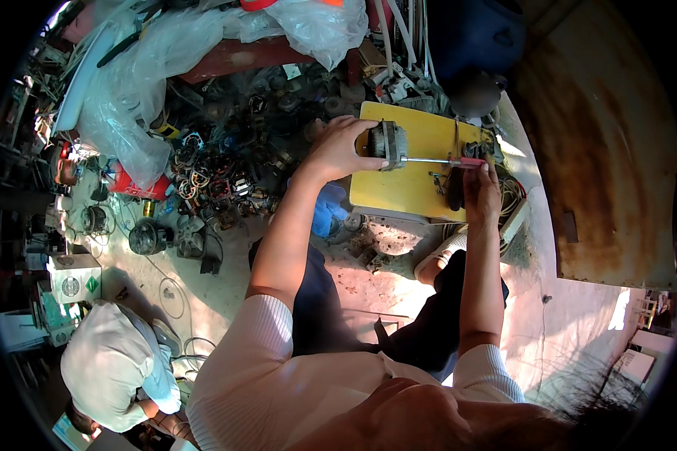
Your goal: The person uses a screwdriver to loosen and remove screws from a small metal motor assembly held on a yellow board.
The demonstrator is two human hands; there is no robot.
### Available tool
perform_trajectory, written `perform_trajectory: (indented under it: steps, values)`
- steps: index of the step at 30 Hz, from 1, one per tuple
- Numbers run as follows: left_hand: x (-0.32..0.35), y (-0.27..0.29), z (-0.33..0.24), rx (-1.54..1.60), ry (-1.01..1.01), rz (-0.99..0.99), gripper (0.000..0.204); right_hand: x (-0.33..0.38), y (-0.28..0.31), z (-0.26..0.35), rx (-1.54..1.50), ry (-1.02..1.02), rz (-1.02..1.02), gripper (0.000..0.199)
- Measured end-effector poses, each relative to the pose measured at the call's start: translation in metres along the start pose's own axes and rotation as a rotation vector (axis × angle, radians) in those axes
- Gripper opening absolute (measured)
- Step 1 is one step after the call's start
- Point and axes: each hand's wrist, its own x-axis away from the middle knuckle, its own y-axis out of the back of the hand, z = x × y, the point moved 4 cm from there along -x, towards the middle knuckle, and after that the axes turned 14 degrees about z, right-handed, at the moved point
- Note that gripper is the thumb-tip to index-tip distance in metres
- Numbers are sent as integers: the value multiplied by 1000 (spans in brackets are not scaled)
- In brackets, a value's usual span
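Observation:
A small electric motor with a grey metal body stands at the left part of a yellow board. Around its left side my left hand is closed, thumb at the near edge and fingers over the far side. My right hand grips the red handle of a screwdriver. Its shaft lies level and points left, with the tip meeting the motor's right side; the exact spot is too small to make out. Several small metal parts lie on the board beneath the shaft.
Heaped motors and wire parts cover the floor at left, below clear plastic sheeting. A blue cloth lies beside the board. A rusty metal sheet rises at right, a dark blue drum behind. Another person crouches at lower left.

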Motion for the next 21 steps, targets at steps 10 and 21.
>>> perform_trajectory:
  steps: [10, 21]
  values:
    - [1, 0, -1, -33, 8, -4, 89, 3, -12, 5, 44, -22, -52, 33]
    - [0, 0, -2, 25, 3, 39, 89, 2, -8, 4, 32, -16, -36, 38]
